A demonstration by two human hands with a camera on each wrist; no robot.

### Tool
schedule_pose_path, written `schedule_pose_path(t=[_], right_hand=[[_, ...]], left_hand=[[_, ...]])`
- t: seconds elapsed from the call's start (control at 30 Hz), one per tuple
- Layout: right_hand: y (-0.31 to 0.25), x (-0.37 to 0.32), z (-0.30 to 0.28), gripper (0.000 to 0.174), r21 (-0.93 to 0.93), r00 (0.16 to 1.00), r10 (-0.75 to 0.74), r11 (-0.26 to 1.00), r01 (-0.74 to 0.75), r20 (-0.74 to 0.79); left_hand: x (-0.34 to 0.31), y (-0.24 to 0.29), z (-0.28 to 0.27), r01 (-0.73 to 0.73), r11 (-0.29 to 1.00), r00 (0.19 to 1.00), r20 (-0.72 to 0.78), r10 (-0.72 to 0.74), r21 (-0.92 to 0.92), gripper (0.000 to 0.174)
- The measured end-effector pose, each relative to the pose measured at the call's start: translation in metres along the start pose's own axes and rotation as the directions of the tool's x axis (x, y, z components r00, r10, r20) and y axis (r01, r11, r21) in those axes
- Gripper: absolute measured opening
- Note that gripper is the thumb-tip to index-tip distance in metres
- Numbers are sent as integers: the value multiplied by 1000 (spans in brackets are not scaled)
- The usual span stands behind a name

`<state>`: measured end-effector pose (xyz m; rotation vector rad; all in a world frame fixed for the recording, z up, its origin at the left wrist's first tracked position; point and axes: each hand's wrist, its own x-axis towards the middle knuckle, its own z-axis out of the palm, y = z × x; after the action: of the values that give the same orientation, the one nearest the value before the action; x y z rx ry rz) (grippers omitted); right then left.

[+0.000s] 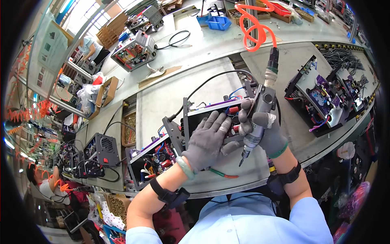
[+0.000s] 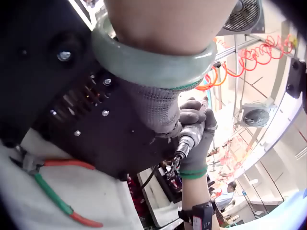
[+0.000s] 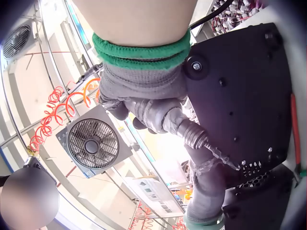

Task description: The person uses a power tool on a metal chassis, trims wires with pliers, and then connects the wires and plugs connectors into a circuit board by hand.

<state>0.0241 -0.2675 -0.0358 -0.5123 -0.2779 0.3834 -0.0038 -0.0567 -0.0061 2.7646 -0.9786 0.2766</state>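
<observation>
My right hand [image 1: 271, 136], in a grey glove, grips a pneumatic screwdriver [image 1: 264, 99] whose bit points down toward me. An orange coiled air hose runs up from its end. Fingers extended, my gloved left hand [image 1: 209, 140] rests on an open-topped electronics unit [image 1: 211, 114] with red and blue parts inside. The unit's dark bottom plate [image 3: 235, 96], with screws and vent slots, fills much of the right wrist view. Pliers [image 2: 57, 191] with red and green handles lie beside the unit; only their handles show in the head view.
Another open unit [image 1: 156, 158] sits at the left, close against the first. More black-and-purple assemblies [image 1: 321, 95] stand at the right, near grey cables [image 1: 341, 59]. A blue bin [image 1: 218, 23] and a partly built machine [image 1: 134, 51] are at the back. A closed black unit [image 1: 101, 150] is farther left.
</observation>
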Motion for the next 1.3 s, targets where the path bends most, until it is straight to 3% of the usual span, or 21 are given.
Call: schedule_pose_path(t=[0.03,0.13,0.2,0.23,0.27,0.3,0.37,0.47,0.5,0.53,0.57,0.63,0.67,0.73,0.83,0.87,0.9,0.97,1.17,1.23,1.3], right_hand=[[-1,-1,3,37,-8,1000,-17,1000,17,-16],[-2,0,5,39,-53,999,-19,998,17,-28],[-4,-2,7,41,-100,998,-23,995,17,-56],[-1,-1,5,43,-8,1000,9,1000,-9,-27],[-1,-2,5,42,-61,1000,-8,998,6,-22],[-3,-3,6,42,-122,999,-30,992,27,-18],[-2,-3,5,41,-81,1000,-15,997,15,3],[-1,-3,5,41,-107,1000,-30,994,30,0],[-1,-2,5,41,-105,1000,-28,994,28,4],[-1,-1,5,41,-112,999,-39,993,39,1],[0,-1,5,41,-120,999,-49,992,49,-2],[0,-1,6,42,-110,999,-46,993,45,-2],[0,-1,4,42,-109,999,-45,993,46,7],[0,-1,5,42,-124,999,-48,991,51,23],[-2,-3,11,43,-180,998,-50,983,44,-28],[-1,-3,10,44,-180,999,-49,983,46,-15],[-1,-3,9,44,-182,999,-44,983,40,-14],[-1,-2,6,45,-175,999,-51,983,53,16],[0,-3,13,50,-265,995,-72,963,51,-69],[1,-2,10,50,-257,996,-69,965,50,-63],[0,-3,13,49,-271,996,-72,961,54,-57]], left_hand=[[3,1,-2,6,1000,1000,6,-6,-6,63],[18,3,-28,138,953,980,173,-93,-271,68],[9,-3,-19,108,950,994,62,-93,-292,64],[0,-9,-11,57,950,997,-32,-70,-308,61],[-7,-19,-1,29,943,999,-27,-40,-333,53],[-13,-14,-12,187,711,977,56,-204,-678,48],[-34,-22,-31,71,833,951,-216,-223,-549,50],[-92,-54,-64,191,927,885,-353,-305,-323,52],[-114,-69,-69,348,909,841,-351,-411,-230,57],[-132,-77,-75,539,842,794,-327,-512,-8,61],[-145,-80,-78,676,736,720,-247,-649,39,64],[-159,-86,-70,804,593,593,-21,-805,-49,68],[-161,-84,-62,806,589,589,-22,-808,-53,68],[-149,-72,-50,753,638,659,-175,-732,164,66],[-145,-77,-51,764,625,644,-121,-755,163,57],[-149,-80,-54,765,641,644,-107,-757,68,46],[-154,-85,-53,768,637,640,-106,-761,66,46],[-165,-96,-50,733,666,662,-80,-746,-140,41],[-161,-93,-42,766,640,634,-91,-768,-62,44],[-164,-90,-37,666,704,745,-166,-646,247,53],[-167,-94,-36,636,728,771,-156,-618,258,54]])
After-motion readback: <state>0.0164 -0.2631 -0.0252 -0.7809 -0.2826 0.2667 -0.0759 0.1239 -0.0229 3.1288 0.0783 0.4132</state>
